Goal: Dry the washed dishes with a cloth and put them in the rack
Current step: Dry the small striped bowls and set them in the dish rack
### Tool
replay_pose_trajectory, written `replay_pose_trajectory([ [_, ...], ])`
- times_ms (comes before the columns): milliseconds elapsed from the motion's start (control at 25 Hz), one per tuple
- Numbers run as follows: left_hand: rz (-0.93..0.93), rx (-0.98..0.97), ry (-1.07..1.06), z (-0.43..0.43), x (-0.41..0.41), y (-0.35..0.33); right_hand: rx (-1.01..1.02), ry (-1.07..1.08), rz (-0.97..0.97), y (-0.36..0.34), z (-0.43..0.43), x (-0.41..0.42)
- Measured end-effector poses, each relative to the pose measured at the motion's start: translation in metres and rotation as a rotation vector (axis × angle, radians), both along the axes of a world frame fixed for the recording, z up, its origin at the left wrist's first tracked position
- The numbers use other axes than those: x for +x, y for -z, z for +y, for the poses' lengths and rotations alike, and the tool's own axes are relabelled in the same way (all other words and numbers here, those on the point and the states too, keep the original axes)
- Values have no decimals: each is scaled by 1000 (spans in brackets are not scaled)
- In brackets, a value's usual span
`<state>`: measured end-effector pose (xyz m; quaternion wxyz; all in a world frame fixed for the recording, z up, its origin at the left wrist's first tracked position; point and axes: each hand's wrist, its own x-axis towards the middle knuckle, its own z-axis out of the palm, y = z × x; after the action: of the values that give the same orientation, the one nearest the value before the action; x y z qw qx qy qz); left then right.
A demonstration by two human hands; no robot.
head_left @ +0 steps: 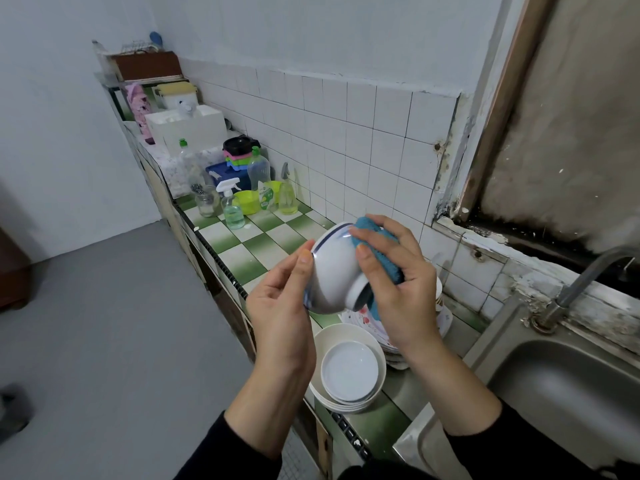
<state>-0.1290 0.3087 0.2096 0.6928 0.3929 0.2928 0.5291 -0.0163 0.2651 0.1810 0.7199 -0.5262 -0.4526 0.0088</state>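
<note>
A white bowl with a blue rim line (332, 268) is held tipped on its side above the counter, its foot pointing right and down. My left hand (280, 299) grips its rim from the left, thumb on the outside. My right hand (391, 268) holds a blue cloth (374, 237) against the bowl's outer wall and foot. Below the hands, a stack of white bowls with a small white plate on top (349, 372) stands on the counter. Behind it lie flower-patterned plates (370, 320), partly hidden by my right wrist. A wire rack (138, 46) stands on the far shelf.
A steel sink (568, 393) with a tap (581, 278) is at the right. At the far end of the green-and-white checkered counter (252, 244) stand soap bottles, a spray bottle (232, 209), a glass jar and green tubs. The grey floor lies left.
</note>
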Motion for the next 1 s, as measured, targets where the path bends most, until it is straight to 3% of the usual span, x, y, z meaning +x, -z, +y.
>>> replay_pose_trajectory([
  [120,-30,-26,-5,2,-1,1,6,91,-398,-2,-3,-7],
  [280,-78,-93,40,4,-2,7,-16,35,-620,-1,0,-15],
  [360,-110,-114,39,3,-2,7,-22,13,-515,-4,2,-12],
  [480,-155,-67,6,2,-2,1,5,-28,26,-14,12,-3],
  [520,-158,-44,5,2,-2,-1,21,-42,91,-16,14,-4],
  [600,-158,-20,12,4,-2,-2,34,12,-57,-12,15,-12],
  [720,-122,-50,63,10,-5,-3,94,150,-583,3,13,-24],
  [800,-111,-71,90,8,-7,0,166,186,-704,14,15,-20],
  [840,-113,-77,89,7,-7,1,189,185,-600,14,17,-17],
  [920,-122,-88,75,5,-5,1,176,140,-194,6,22,-13],
  [960,-131,-106,71,4,-3,1,157,122,-74,2,24,-13],
  [1000,-151,-138,75,4,-1,0,156,143,-83,1,25,-14],
])
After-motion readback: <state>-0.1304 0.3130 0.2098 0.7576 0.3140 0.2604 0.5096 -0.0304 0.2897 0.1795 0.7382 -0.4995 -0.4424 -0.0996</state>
